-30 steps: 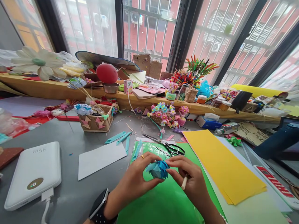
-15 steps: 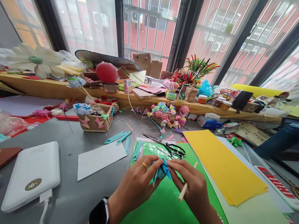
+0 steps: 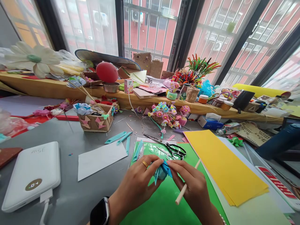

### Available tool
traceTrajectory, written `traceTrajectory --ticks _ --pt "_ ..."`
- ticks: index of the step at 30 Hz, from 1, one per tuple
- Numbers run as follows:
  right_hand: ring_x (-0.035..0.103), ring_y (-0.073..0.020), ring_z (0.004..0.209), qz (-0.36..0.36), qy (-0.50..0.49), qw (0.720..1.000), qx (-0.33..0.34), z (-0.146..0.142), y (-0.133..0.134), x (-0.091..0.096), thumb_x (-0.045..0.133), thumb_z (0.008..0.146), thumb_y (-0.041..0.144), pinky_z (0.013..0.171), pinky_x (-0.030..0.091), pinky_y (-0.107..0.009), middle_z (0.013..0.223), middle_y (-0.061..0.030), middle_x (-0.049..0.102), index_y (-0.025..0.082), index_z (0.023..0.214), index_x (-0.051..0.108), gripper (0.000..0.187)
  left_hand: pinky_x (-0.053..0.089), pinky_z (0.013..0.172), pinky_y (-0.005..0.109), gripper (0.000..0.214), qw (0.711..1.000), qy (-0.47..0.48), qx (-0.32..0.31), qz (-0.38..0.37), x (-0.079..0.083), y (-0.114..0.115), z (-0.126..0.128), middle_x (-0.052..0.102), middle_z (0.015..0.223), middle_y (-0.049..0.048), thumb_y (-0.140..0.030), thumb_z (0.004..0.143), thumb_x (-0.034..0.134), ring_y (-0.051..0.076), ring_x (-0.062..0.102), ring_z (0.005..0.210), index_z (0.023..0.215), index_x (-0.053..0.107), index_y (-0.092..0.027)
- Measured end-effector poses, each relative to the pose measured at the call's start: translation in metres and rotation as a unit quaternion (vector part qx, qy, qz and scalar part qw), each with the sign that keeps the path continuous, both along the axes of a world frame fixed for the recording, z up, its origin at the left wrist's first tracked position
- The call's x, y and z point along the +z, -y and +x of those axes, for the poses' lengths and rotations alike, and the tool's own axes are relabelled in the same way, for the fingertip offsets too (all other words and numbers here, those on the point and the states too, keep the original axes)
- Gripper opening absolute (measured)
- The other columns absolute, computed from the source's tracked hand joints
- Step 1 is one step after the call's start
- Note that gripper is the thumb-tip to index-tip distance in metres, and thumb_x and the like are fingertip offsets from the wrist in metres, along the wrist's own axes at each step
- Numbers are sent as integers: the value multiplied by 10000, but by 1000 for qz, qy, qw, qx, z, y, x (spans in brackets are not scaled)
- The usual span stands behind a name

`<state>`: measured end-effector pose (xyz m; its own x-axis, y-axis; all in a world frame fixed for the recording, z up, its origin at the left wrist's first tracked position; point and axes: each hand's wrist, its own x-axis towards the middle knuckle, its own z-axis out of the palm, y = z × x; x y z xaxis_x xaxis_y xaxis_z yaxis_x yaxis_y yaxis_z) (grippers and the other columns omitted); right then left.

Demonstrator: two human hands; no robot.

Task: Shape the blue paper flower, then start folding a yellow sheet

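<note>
A small blue folded paper flower (image 3: 162, 171) is pinched between both my hands over a green paper sheet (image 3: 161, 203). My left hand (image 3: 137, 184), with a gold ring and a black smartwatch (image 3: 100, 214) at the wrist, wraps its fingers round the flower's left side. My right hand (image 3: 193, 186) grips the flower's right edge with thumb and forefinger. A thin wooden stick (image 3: 186, 184) is tucked in that same hand and points up to the right.
Black-handled scissors (image 3: 172, 150) lie just beyond the hands. Yellow paper sheets (image 3: 222, 165) are at the right, a white sheet (image 3: 100, 159) and a white power bank (image 3: 31, 175) at the left. A cardboard basket (image 3: 96, 120), teal strips (image 3: 119, 137) and paper flower bouquets (image 3: 166, 115) crowd the back.
The flower has been turned from a flat, open pose to a narrower, upright one. The stick in my right hand swung from pointing down to pointing up and right.
</note>
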<state>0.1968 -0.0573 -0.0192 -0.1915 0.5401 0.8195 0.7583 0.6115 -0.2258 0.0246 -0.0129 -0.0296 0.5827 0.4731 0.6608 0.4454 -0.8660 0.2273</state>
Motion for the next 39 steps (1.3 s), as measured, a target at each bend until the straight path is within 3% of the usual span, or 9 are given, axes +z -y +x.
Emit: traceTrajectory --ticks 10,21,34,39 --pt "683 -183 709 51 55 997 -33 -2 2 0 515 822 99 622 569 -255 782 -105 712 137 937 640 174 532 725 321 363 1000 17 -13 -16 -1 1 0 593 981 90 -170 764 574 201 595 863 1109 457 -170" --pt "666 -169 755 -48 9 999 4 5 -2 -1 503 817 77 652 559 -248 839 -88 691 148 968 632 211 529 749 316 371 999 24 -13 -44 -1 -3 0 589 989 84 -154 749 585 199 596 888 1101 470 -186" --pt "664 -173 690 -8 13 999 -38 -6 -4 -7 481 838 103 593 549 -245 739 -89 686 136 899 639 173 538 712 296 348 997 31 -4 -73 -5 -3 2 604 955 82 -157 731 575 199 615 856 1069 498 -193" --pt "655 -147 658 -105 -88 990 32 0 -1 3 555 808 139 585 536 -221 748 -54 693 166 871 664 129 520 743 309 334 984 35 -30 -171 3 -2 1 594 962 72 -148 706 606 200 597 878 1027 526 -197"
